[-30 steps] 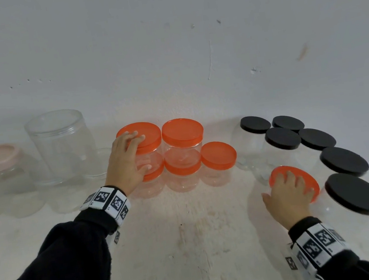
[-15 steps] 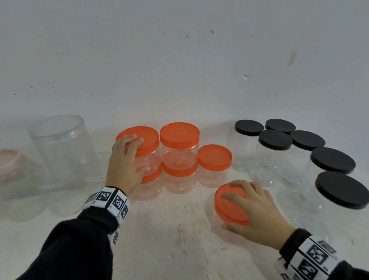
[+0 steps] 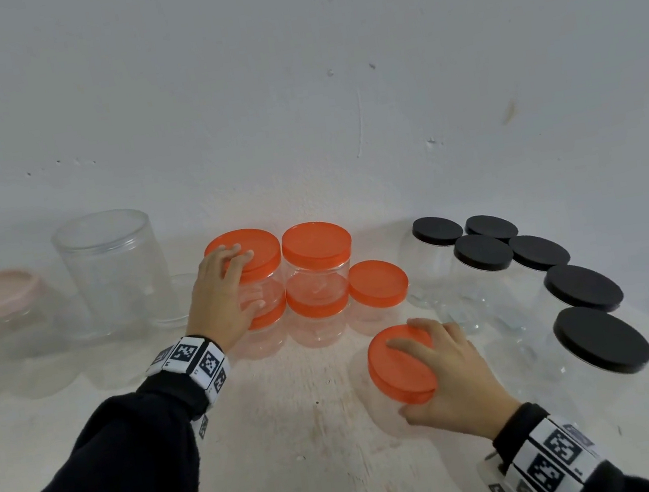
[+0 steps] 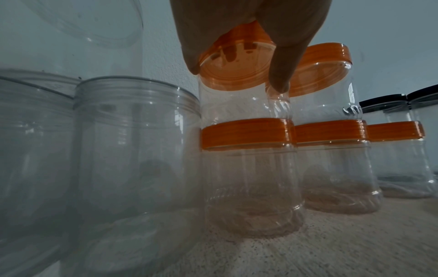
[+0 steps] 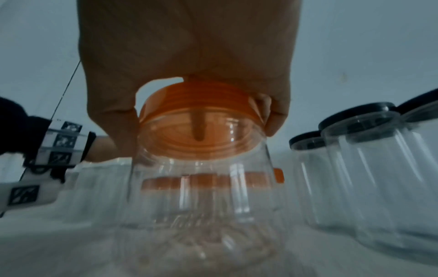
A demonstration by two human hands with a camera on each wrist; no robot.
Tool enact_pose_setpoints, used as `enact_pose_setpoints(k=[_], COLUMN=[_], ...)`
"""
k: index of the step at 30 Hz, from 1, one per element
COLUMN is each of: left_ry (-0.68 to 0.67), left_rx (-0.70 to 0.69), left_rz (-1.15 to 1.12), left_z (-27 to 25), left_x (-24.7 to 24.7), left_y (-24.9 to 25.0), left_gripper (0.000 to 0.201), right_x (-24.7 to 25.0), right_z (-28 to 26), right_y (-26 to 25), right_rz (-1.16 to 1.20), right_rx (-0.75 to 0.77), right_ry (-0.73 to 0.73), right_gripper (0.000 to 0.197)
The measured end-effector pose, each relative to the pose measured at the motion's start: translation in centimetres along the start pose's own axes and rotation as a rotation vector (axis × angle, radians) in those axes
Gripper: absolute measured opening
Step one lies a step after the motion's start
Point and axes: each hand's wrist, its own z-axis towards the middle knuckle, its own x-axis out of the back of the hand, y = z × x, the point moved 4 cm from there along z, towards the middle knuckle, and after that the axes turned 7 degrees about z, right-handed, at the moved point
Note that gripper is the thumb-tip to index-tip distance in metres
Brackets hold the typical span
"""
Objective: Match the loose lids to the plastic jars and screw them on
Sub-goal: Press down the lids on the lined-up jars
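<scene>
My right hand (image 3: pixel 451 374) grips a capped orange-lidded jar (image 3: pixel 401 365) by its lid, near the orange stack (image 3: pixel 320 271); my left hand (image 3: pixel 223 299) clasps the stack's upper left jar (image 3: pixel 248 257). Black-lidded jars (image 3: pixel 581 287) look finished. Lidless clear jars (image 3: pixel 111 269) at left, I judge, remain.

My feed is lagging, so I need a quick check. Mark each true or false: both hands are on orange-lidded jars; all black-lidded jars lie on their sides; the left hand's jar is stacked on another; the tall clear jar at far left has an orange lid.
1. Both hands are on orange-lidded jars. True: left hand grips the stacked jar, right hand grips the front jar.
2. The black-lidded jars lie on their sides. False: they stand upright.
3. The left hand's jar is stacked on another. True.
4. The tall clear jar has an orange lid. False: no orange lid.
</scene>
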Motion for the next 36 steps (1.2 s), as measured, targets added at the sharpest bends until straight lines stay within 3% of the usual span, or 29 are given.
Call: enact_pose_setpoints(k=[4,7,16,18,23,27,30,36], left_ry=[0.009,0.021,0.016,0.019,0.028,0.023,0.019,0.009], left_rx=[-0.006,-0.005,-0.004,-0.006,-0.016,-0.012,-0.004,0.001], left_rz=[-0.006,-0.024,-0.015,-0.015,-0.020,-0.024,-0.025,-0.019], left_z=[0.0,0.1,0.1,0.1,0.0,0.0,0.0,0.0], left_x=[-0.1,-0.1,0.0,0.0,-0.1,-0.1,-0.1,0.0], left_y=[0.0,0.0,0.2,0.1,-0.2,0.0,0.0,0.0], left_gripper=[0.074,0.074,0.072,0.072,0.072,0.073,0.075,0.076], right_x=[3.4,5.4,3.8,3.0,1.3,-0.7,-2.0,-2.4], right_z=[1.9,4.5,11.9,12.7,12.5,11.7,11.3,12.1], right_y=[0.0,0.3,1.9,2.0,2.6,3.8,4.4,5.2], right_rz=[0.088,0.154,0.259,0.347,0.685,0.880,0.833,0.796], right_rx=[-0.008,-0.054,-0.198,-0.209,-0.310,-0.388,-0.469,-0.486], right_ry=[0.281,0.369,0.313,0.350,0.542,0.577,0.479,0.451], right_gripper=[0.079,0.079,0.075,0.078,0.106,0.089,0.091,0.091])
